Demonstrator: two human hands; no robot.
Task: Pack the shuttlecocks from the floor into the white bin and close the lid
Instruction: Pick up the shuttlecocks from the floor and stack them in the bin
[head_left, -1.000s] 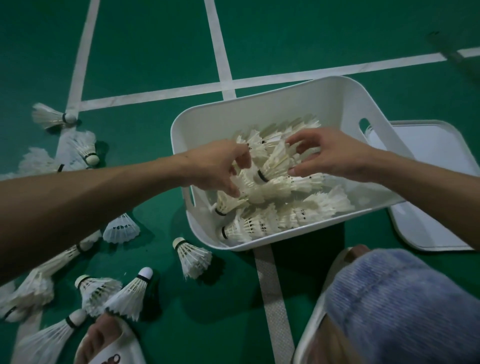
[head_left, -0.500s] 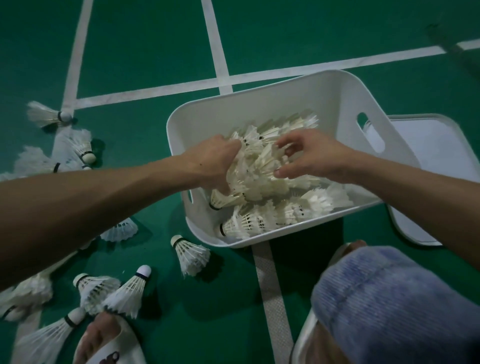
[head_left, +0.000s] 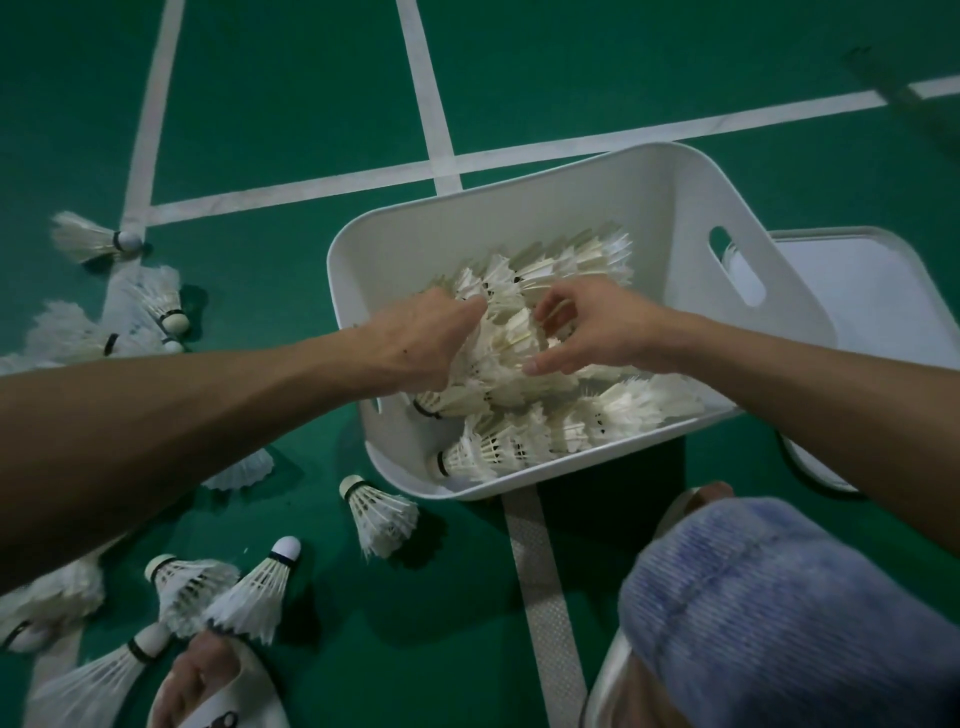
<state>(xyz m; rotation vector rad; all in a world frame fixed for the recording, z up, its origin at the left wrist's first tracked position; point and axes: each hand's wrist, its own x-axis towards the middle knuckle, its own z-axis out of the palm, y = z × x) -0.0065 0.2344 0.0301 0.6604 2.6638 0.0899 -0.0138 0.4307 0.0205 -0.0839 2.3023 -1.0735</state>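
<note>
Green court floor (head_left: 291, 104), white bin (head_left: 519, 218), left hand (head_left: 426, 338) and right hand (head_left: 602, 327) grips curled round shuttlecocks (head_left: 511, 340) inside

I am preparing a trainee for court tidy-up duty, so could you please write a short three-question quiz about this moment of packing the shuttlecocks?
1. True or false: the lid is already on the white bin.
2. Where are the left hand and right hand? A) on the lid; B) inside the bin, among the packed shuttlecocks; C) raised well away from the bin.
3. Fill in: the loose shuttlecocks lie on the floor to the bin's ____.
Key: 1 false, the lid lies on the floor to the right of the bin; 2 B; 3 left.
</note>
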